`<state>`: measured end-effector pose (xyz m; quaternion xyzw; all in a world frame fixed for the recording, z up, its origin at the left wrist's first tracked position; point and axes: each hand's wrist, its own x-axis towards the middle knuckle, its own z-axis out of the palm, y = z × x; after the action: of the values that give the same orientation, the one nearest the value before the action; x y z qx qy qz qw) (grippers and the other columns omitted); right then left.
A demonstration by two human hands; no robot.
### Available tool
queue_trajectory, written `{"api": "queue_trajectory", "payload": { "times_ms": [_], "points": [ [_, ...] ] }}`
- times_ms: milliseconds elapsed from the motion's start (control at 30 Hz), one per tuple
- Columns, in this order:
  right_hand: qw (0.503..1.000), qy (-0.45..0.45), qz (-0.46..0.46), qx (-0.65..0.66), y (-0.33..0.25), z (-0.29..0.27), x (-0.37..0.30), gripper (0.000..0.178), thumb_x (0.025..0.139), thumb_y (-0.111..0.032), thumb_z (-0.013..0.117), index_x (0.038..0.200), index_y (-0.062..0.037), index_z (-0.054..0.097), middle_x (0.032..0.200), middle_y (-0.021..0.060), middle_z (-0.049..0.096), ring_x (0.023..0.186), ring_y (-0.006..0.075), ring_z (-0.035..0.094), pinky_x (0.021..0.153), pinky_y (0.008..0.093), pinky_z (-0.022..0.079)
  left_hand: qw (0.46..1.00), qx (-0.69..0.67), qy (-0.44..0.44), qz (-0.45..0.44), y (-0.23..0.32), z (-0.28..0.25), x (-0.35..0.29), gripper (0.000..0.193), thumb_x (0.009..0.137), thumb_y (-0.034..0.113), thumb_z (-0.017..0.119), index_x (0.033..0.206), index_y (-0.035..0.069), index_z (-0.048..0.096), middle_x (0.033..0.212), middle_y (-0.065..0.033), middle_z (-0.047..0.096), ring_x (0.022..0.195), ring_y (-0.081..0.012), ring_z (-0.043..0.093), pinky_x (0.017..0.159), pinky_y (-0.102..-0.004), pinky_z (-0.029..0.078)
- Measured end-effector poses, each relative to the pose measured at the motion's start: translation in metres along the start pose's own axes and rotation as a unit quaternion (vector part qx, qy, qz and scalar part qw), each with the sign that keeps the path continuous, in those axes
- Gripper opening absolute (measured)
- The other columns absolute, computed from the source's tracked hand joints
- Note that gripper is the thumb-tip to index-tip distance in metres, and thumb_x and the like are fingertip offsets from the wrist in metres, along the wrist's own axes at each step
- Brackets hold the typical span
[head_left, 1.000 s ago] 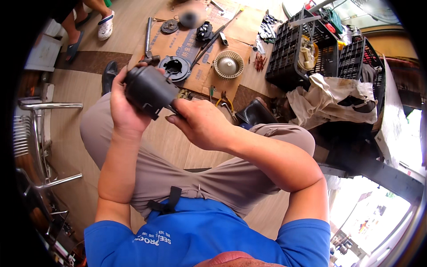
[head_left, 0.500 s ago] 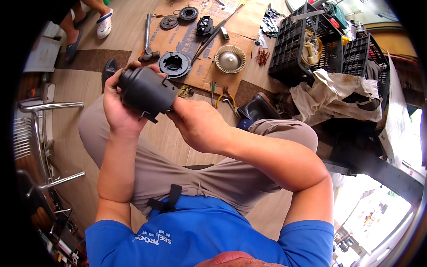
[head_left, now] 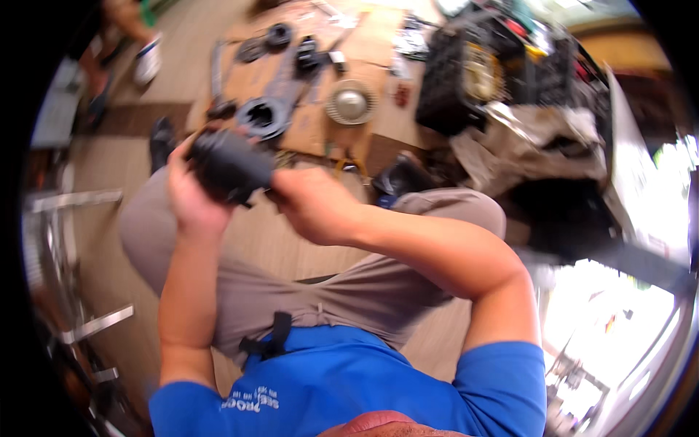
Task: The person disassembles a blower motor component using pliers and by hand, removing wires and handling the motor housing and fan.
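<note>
Over my lap hangs a black cylindrical motor [head_left: 231,166], tilted with its stepped end up and to the left. My left hand [head_left: 194,202] is wrapped around that end from below and the side. At the motor's right end my right hand [head_left: 320,207] is closed, its curled fingers against the end face; the fingertips are hidden. Beyond the motor, a dark ring-shaped housing [head_left: 274,118] and a pale blower fan wheel [head_left: 351,103] lie on a cardboard sheet [head_left: 314,135]. Yellow-handled pliers [head_left: 352,167] rest by the cardboard's near edge.
A hammer [head_left: 217,76] and small dark parts lie on the far cardboard. Black crates [head_left: 455,80] with tools stand at the right, with a beige cloth [head_left: 539,142] nearby. Another person's foot in a white clog [head_left: 148,64] is at far left. Metal tubing [head_left: 80,199] stands left.
The whole view has shifted and blurred, with the floor items now farther left. Both hands keep their hold on the motor, nearly in the same place.
</note>
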<state>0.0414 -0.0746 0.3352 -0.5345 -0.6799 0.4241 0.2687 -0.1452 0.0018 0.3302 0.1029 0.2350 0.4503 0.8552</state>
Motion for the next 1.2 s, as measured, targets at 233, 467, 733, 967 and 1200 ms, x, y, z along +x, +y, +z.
{"api": "queue_trajectory", "payload": {
  "times_ms": [233,467,733,967,1200],
  "points": [
    [0.996,-0.041,-0.006,-0.08,0.004,0.005,0.026,0.013,0.076,-0.008,0.06,0.083,-0.0004,0.069,0.081,0.0231,0.067,0.083,0.0404,0.066,0.073,0.0476,0.052,0.966,0.128,0.218,0.057,0.015,-0.018,0.018,0.052,0.097,0.043,0.047,0.127,0.003,0.058,0.126,-0.0163,0.062,0.113,-0.0322,0.061,0.097,-0.0461,0.051],
    [0.995,0.075,0.028,-0.053,0.017,0.002,0.014,0.02,0.084,-0.016,0.06,0.079,0.0002,0.071,0.08,0.0222,0.068,0.083,0.0391,0.067,0.075,0.0451,0.053,0.988,0.114,0.055,-0.084,0.004,-0.05,0.038,0.047,0.097,0.038,0.055,0.131,0.005,0.055,0.129,-0.0145,0.06,0.115,-0.0308,0.059,0.099,-0.0484,0.046],
    [0.996,0.06,0.048,-0.046,0.023,0.002,0.01,0.022,0.085,-0.018,0.06,0.082,0.0006,0.071,0.081,0.0232,0.068,0.084,0.0397,0.067,0.076,0.0455,0.052,0.988,0.104,-0.027,-0.109,-0.009,-0.059,0.036,0.04,0.099,0.033,0.052,0.128,0.006,0.057,0.128,-0.0113,0.062,0.117,-0.0277,0.058,0.1,-0.0476,0.046],
    [0.995,0.049,0.02,0.08,0.007,-0.019,-0.007,0.037,0.093,-0.035,0.061,0.095,0.0016,0.06,0.085,0.0263,0.064,0.087,0.0448,0.062,0.073,0.0482,0.049,0.996,0.09,0.016,-0.02,-0.025,-0.016,0.026,0.039,0.1,0.033,0.051,0.129,0.009,0.058,0.124,-0.0068,0.065,0.111,-0.0228,0.064,0.095,-0.0398,0.052],
    [0.986,-0.052,0.154,0.042,0.054,-0.045,0.013,0.036,0.099,-0.031,0.053,0.105,0.0028,0.063,0.085,0.0196,0.068,0.08,0.0312,0.068,0.075,0.0409,0.052,0.992,0.07,0.099,0.038,-0.008,-0.01,0.006,0.034,0.096,0.031,0.058,0.12,0.007,0.062,0.113,-0.0071,0.069,0.1,-0.0223,0.067,0.09,-0.0394,0.055]
  ]
}}
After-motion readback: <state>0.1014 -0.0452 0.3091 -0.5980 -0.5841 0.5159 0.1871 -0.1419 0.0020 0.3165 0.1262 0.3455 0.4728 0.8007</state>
